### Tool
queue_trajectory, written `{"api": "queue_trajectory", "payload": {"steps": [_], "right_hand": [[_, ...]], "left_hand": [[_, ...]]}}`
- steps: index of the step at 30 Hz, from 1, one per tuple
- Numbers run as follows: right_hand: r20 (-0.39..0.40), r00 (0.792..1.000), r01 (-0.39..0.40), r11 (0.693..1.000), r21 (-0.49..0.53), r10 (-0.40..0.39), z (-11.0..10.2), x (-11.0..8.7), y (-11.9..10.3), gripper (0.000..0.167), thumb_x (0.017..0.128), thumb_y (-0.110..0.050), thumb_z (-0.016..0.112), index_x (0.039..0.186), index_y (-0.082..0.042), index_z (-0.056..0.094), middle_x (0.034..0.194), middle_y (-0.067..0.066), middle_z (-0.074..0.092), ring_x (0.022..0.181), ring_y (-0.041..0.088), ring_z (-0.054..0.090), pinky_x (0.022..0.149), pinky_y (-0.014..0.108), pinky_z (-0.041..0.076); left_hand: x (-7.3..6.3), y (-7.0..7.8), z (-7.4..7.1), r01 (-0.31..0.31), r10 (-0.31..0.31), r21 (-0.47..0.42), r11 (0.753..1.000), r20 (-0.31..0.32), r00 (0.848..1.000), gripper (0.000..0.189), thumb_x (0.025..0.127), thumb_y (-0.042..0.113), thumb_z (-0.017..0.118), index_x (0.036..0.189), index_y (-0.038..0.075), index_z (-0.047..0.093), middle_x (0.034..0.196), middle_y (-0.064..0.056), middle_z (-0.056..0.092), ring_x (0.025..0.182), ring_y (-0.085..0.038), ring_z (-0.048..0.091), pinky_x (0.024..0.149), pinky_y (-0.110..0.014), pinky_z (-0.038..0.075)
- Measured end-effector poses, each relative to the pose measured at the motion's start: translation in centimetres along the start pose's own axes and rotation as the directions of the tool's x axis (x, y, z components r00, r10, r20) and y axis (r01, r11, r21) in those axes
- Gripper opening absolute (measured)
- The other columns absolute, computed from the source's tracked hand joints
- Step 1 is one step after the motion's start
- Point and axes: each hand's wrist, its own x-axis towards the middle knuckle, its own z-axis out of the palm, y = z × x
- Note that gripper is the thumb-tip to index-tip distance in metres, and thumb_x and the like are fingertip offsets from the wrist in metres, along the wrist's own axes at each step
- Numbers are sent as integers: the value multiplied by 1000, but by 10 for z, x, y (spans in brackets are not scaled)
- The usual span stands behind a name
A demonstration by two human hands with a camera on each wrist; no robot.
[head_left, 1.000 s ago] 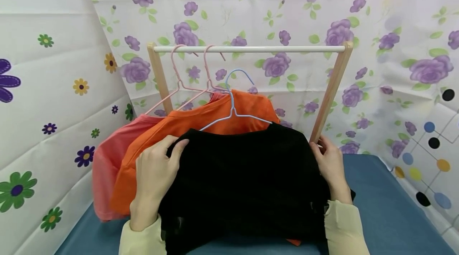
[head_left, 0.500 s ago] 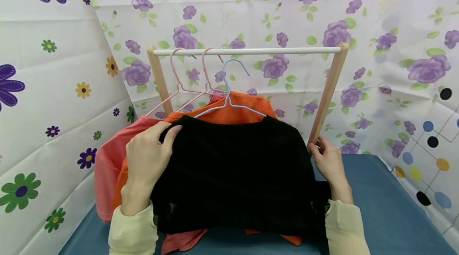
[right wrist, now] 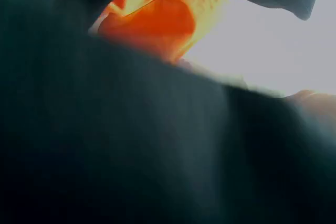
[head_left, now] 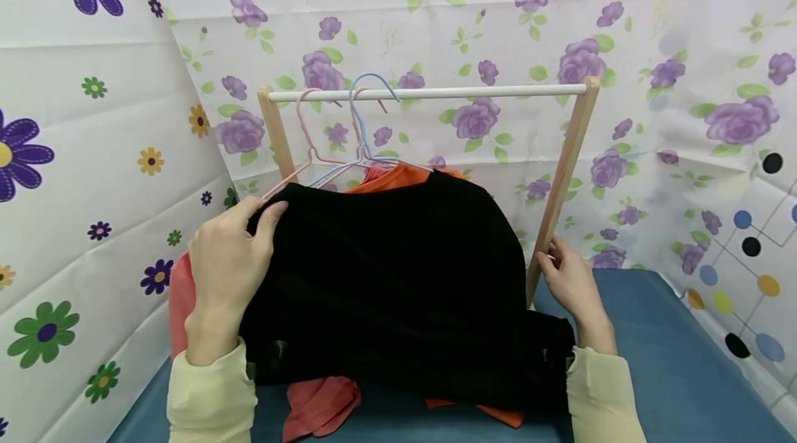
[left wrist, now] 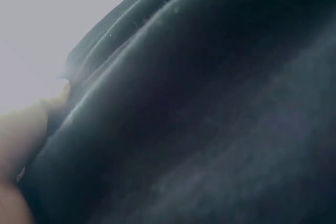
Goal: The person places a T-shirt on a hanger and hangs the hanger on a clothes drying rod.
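Note:
A black shirt (head_left: 398, 277) hangs on a light blue hanger (head_left: 361, 124) in the middle of the head view. With thumb and fingers my left hand (head_left: 230, 263) pinches the shirt's left shoulder. The hanger's hook overlaps the white rail (head_left: 473, 92) of a small clothes rack; whether it bears on the rail I cannot tell. My right hand (head_left: 573, 284) holds the rack's right wooden leg (head_left: 563, 180) low down. Black cloth (left wrist: 199, 114) fills most of the left wrist view, with a thumb at its edge. Dark cloth (right wrist: 147, 129) also covers much of the right wrist view.
Two pink hangers (head_left: 305, 124) hook over the rail's left part, carrying a coral pink garment (head_left: 182, 297) and an orange garment (head_left: 392, 178), both largely behind the black shirt. The rack stands on a blue surface (head_left: 647, 332). Flowered sheets (head_left: 436, 34) enclose the back and sides.
My left hand has moved left and up with the black shirt and blue hanger. The hook rose from below the rail to its height. My right hand has stayed at the rack's leg.

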Motion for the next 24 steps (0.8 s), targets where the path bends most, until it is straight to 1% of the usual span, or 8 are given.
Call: {"api": "queue_trajectory", "payload": {"steps": [3, 5, 8, 11, 15, 19, 24], "right_hand": [[-33, 999, 16, 1000, -8, -16, 2, 0, 0, 48, 105, -21, 47, 146, 1, 38, 132, 29, 54, 113, 44, 58, 86, 57, 48], [-65, 997, 32, 999, -21, -34, 4, 0, 1, 46, 104, -19, 48, 144, 3, 41, 129, 30, 55, 109, 44, 60, 84, 56, 49], [-118, 991, 60, 997, -55, -66, 8, 1, 3, 42, 103, -16, 49, 140, 4, 46, 124, 32, 58, 104, 44, 63, 80, 56, 51], [-153, 985, 68, 994, -81, -80, 11, 1, 5, 38, 103, -14, 50, 136, 4, 49, 121, 33, 59, 101, 44, 64, 78, 56, 51], [-167, 984, 55, 995, -83, -69, 12, 0, 6, 39, 103, -14, 50, 136, 4, 49, 121, 33, 59, 101, 44, 64, 78, 56, 51], [-167, 985, 36, 997, -75, -48, 12, 0, 6, 40, 103, -17, 49, 138, 3, 49, 123, 31, 59, 101, 42, 64, 78, 55, 52], [-167, 985, 35, 997, -70, -46, 13, 0, 4, 39, 104, -16, 47, 139, 2, 48, 122, 31, 59, 101, 42, 64, 80, 54, 51]], "left_hand": [[5, -1, -2, 15, -15, 4, 1000, -9, 1000, 28, 92, 31, 70, 85, 3, 71, 73, -15, 68, 58, -40, 60, 51, -51, 41], [8, 0, -2, 22, -22, 3, 1000, -14, 1000, 29, 92, 32, 70, 85, 4, 71, 74, -15, 68, 59, -40, 60, 51, -51, 40], [12, 3, 0, 33, -33, 1, 999, -19, 999, 30, 93, 33, 69, 84, 5, 70, 73, -15, 68, 60, -39, 60, 53, -50, 40], [18, 8, 6, 45, -45, -13, 999, -11, 999, 32, 94, 35, 67, 86, 5, 71, 76, -15, 69, 61, -39, 61, 53, -50, 41], [25, 14, 14, 59, -59, -19, 998, -6, 998, 35, 94, 38, 65, 87, 5, 71, 76, -16, 70, 62, -40, 61, 50, -49, 40], [31, 17, 24, 59, -59, -8, 998, -9, 998, 35, 94, 40, 64, 86, 7, 71, 75, -15, 69, 62, -41, 61, 48, -50, 39], [30, 19, 36, 61, -61, 2, 998, 21, 998, 33, 94, 41, 65, 91, 9, 72, 81, -14, 71, 68, -42, 64, 53, -54, 42]]}}
